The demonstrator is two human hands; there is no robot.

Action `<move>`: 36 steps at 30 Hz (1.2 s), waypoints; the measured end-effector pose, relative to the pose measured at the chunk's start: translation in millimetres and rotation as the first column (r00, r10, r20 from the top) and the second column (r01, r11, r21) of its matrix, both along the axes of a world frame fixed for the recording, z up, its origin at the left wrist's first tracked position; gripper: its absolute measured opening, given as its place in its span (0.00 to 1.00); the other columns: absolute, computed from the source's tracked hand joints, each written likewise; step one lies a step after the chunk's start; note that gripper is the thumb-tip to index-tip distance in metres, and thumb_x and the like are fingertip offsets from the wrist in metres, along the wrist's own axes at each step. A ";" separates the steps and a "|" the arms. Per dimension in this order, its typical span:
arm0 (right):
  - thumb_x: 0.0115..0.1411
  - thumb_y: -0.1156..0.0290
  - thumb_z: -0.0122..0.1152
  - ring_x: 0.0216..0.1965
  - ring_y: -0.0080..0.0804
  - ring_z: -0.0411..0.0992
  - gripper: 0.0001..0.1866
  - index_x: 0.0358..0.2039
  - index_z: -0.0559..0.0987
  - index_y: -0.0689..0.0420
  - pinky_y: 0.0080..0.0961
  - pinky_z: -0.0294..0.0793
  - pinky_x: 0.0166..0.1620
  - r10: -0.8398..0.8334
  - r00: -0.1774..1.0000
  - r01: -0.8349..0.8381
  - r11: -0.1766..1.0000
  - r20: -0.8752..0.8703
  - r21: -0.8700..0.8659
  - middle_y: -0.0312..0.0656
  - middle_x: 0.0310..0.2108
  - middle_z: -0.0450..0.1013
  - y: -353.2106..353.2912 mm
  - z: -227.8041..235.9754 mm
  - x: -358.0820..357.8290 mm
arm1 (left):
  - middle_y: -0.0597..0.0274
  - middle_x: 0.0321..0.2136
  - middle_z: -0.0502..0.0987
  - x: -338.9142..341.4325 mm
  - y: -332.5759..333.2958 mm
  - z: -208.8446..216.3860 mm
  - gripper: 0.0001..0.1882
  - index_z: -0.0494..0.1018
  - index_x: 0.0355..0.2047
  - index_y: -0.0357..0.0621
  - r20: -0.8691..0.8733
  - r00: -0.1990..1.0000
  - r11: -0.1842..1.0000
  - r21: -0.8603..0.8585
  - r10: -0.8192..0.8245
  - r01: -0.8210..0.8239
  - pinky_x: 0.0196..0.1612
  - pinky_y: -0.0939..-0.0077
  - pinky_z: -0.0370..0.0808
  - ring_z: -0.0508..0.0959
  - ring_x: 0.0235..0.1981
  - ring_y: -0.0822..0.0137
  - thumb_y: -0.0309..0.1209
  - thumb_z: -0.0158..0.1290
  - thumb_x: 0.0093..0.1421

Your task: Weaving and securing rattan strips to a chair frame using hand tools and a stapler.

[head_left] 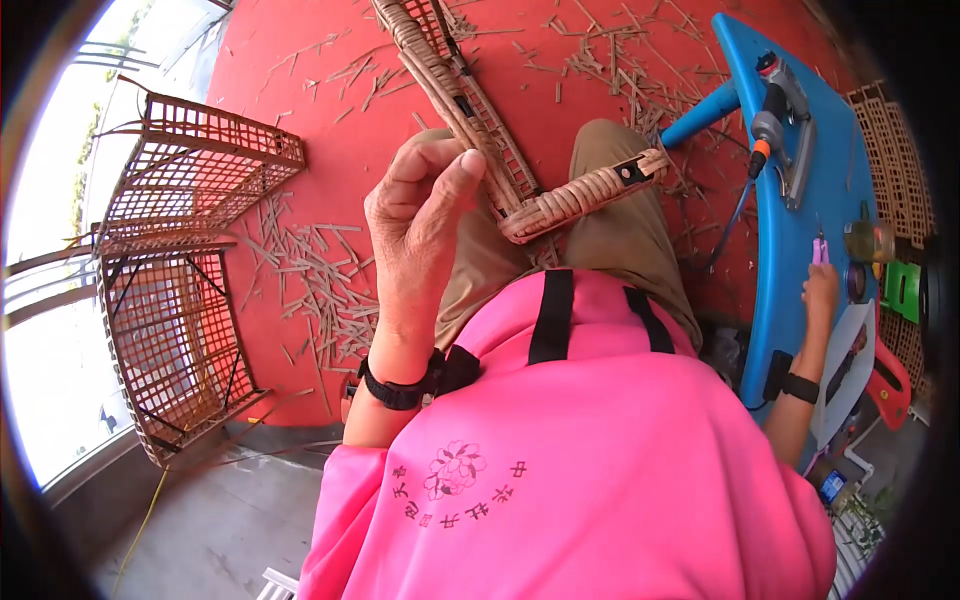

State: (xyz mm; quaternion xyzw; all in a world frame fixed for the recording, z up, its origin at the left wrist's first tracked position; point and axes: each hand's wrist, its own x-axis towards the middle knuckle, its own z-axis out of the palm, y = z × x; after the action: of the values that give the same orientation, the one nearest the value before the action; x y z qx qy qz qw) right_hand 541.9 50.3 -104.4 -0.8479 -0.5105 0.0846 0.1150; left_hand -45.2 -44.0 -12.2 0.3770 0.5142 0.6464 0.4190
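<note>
My left hand (415,205) is raised over my lap, with the thumb and forefinger pressed together at the near side of a rattan-wrapped frame (560,208). Whether anything thin is between those fingertips cannot be made out. The frame has a long arm running away from me and a shorter arm to the right, joined at a corner above my thighs. Dark patches show between the wrappings. At the right, my right hand (820,292) is closed around a pink-handled tool (820,248) with a thin tip, over the blue table (775,290).
A tool with a black and orange grip (768,130) and a cord lies on the table, near a jar (868,241). Cut strips (325,290) litter the red floor. Open-lattice woven panels (180,340) stand at the left, with more woven work (890,150) at the far right.
</note>
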 end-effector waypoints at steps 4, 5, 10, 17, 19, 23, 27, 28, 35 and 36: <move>0.60 0.61 0.53 0.21 0.18 0.66 0.13 0.37 0.76 0.57 0.16 0.59 0.20 -0.134 0.854 0.245 0.956 -0.503 0.160 0.34 0.27 0.70 -16.4 28.9 21.5 | 0.73 0.30 0.76 -10.3 -4.8 1.4 0.06 0.77 0.36 0.36 -0.047 0.994 0.995 -0.016 0.102 -0.103 0.35 0.87 0.68 0.70 0.30 0.82 0.28 0.56 0.64; 0.60 0.60 0.55 0.20 0.15 0.64 0.13 0.37 0.76 0.56 0.14 0.56 0.19 -0.119 0.802 0.295 0.931 -0.585 0.215 0.32 0.27 0.69 -15.2 40.8 16.5 | 0.73 0.30 0.76 -12.1 -5.9 5.1 0.06 0.77 0.36 0.36 -0.047 0.993 0.994 -0.011 0.108 -0.108 0.35 0.87 0.68 0.70 0.30 0.82 0.28 0.56 0.64; 0.66 0.60 0.58 0.18 0.09 0.57 0.14 0.42 0.76 0.59 0.08 0.47 0.16 0.378 0.631 0.034 0.859 -0.677 0.511 0.31 0.29 0.66 -28.2 171.2 -152.2 | 0.70 0.31 0.76 -11.3 -1.9 44.1 0.09 0.77 0.39 0.34 -0.246 0.953 0.949 0.301 0.176 -0.098 0.37 0.85 0.68 0.71 0.32 0.81 0.29 0.56 0.65; 0.65 0.57 0.59 0.16 0.13 0.54 0.18 0.39 0.68 0.61 0.10 0.52 0.19 0.568 -0.217 -0.410 0.685 -0.794 0.602 0.32 0.26 0.60 -63.7 221.8 -364.8 | 0.54 0.41 0.79 16.6 5.7 83.7 0.14 0.70 0.48 0.30 -0.359 0.924 0.856 0.511 0.131 0.078 0.47 0.75 0.73 0.78 0.41 0.66 0.28 0.49 0.68; 0.64 0.55 0.58 0.19 0.14 0.58 0.21 0.42 0.70 0.62 0.10 0.52 0.19 0.568 -0.325 -0.470 0.597 -0.756 0.651 0.33 0.29 0.63 -65.6 216.8 -390.2 | 0.52 0.42 0.79 21.1 3.3 79.9 0.16 0.68 0.51 0.29 -0.445 0.859 0.827 0.560 0.252 0.047 0.47 0.73 0.73 0.78 0.43 0.64 0.30 0.48 0.69; 0.61 0.45 0.57 0.57 0.41 0.68 0.45 0.65 0.57 0.69 0.31 0.67 0.54 0.576 -0.397 -0.516 0.505 -0.715 0.692 0.53 0.59 0.64 -61.6 211.2 -407.8 | 0.47 0.46 0.76 14.6 -3.2 89.0 0.26 0.60 0.60 0.28 -0.508 0.848 0.808 0.558 0.152 0.189 0.51 0.67 0.72 0.77 0.45 0.59 0.39 0.43 0.72; 0.60 0.46 0.58 0.60 0.45 0.65 0.47 0.66 0.55 0.70 0.37 0.62 0.62 0.321 -0.623 -0.535 0.490 -0.713 0.689 0.55 0.61 0.62 -68.0 205.6 -423.2 | 0.48 0.51 0.73 21.2 -24.6 124.8 0.32 0.61 0.60 0.28 0.782 0.506 0.930 0.335 -0.364 0.151 0.51 0.68 0.72 0.77 0.45 0.60 0.49 0.40 0.71; 0.62 0.52 0.56 0.57 0.40 0.67 0.40 0.64 0.59 0.69 0.34 0.63 0.60 0.317 -0.636 -0.492 0.536 -0.704 0.686 0.51 0.59 0.65 -68.9 200.9 -423.0 | 0.50 0.53 0.70 21.0 -24.1 114.2 0.35 0.59 0.62 0.32 0.633 0.639 0.886 0.424 -0.438 0.187 0.49 0.70 0.74 0.76 0.47 0.62 0.52 0.40 0.70; 0.61 0.50 0.54 0.44 0.38 0.76 0.40 0.62 0.62 0.71 0.33 0.72 0.51 0.226 -0.245 -0.722 0.607 -0.943 0.333 0.49 0.48 0.73 -49.1 185.0 -365.4 | 0.61 0.34 0.76 -0.8 7.5 55.0 0.22 0.74 0.45 0.32 0.019 0.999 0.978 0.206 0.039 -0.042 0.43 0.79 0.72 0.75 0.37 0.72 0.42 0.57 0.64; 0.63 0.51 0.53 0.35 0.30 0.75 0.28 0.50 0.74 0.66 0.28 0.73 0.41 0.248 -0.087 -0.680 0.693 -0.965 0.240 0.42 0.38 0.74 -55.5 185.7 -363.3 | 0.61 0.32 0.77 -10.4 11.7 39.7 0.23 0.75 0.43 0.31 -0.117 0.991 0.994 0.097 0.059 -0.048 0.42 0.78 0.72 0.75 0.36 0.72 0.44 0.58 0.62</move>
State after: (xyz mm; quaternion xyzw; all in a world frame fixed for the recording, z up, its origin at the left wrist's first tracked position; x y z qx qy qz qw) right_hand 178.6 -5.2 81.3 -0.3388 -0.5461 0.7296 0.2339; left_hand -55.6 -32.4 27.5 0.4203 0.5172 0.6573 0.3518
